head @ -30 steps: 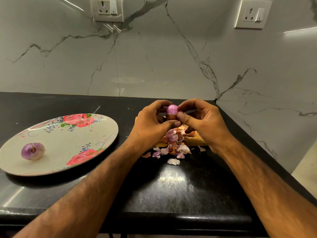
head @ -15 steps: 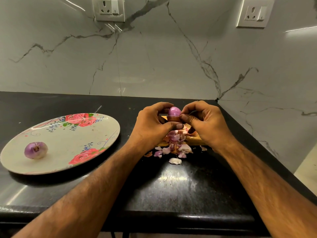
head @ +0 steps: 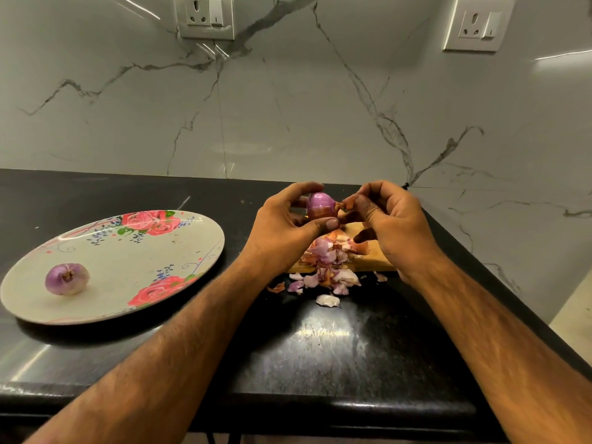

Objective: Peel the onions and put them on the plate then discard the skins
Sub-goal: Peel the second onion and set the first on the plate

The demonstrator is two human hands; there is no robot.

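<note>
In the head view, the left hand (head: 282,229) holds a half-peeled onion (head: 320,205) in the air, above the far part of the black surface (head: 320,347). Its fingers are curled round the onion from the top and its thumb presses from below. The upper part of the onion is shiny purple, and the lower part has brown skin on it.

The right hand (head: 394,225) is just beside the onion. Its thumb and forefinger pinch a small brown scrap of skin (head: 344,205) at the onion's right end, and the other fingers are loosely curled.

Under both hands a heap of loose skins (head: 326,267) lies partly on a wooden board (head: 374,265) and partly on the surface in front of it.

To the left stands an oval plate (head: 144,251) printed with red roses and small blue flowers. One peeled onion (head: 66,278) lies on its left part, well apart from the hands.

On the marble wall (head: 288,107) are two sockets with switches, a left one (head: 205,16) and a right one (head: 479,24).
</note>
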